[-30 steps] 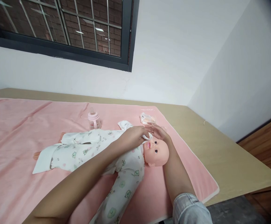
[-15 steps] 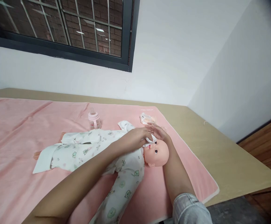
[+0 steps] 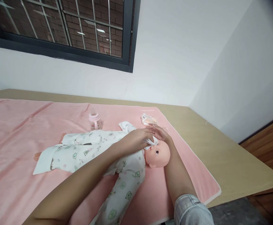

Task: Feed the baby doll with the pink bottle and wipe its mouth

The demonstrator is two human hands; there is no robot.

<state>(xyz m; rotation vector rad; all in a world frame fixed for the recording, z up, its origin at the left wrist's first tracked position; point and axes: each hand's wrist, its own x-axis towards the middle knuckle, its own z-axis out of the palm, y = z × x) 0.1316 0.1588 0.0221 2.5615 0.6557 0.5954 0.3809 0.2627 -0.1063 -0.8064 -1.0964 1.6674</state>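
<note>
A baby doll in a white printed suit lies on its back on the pink blanket, its head to the right. My left hand reaches across its chest and pinches a white wipe over the face. The wipe hides one of the doll's eyes; the other eye shows. On the far side of the head is my right hand, fingers stretched out and close to my left fingertips. Whether it touches the head I cannot tell.
Behind the doll's legs stands a pink-capped baby bottle. A small white and peach packet lies beyond my right hand. The pink blanket covers much of the wooden surface, with a wall and window behind.
My left hand has shifted the wipe slightly across the doll's face, and it now covers an eye that showed before. My right hand has barely moved.
</note>
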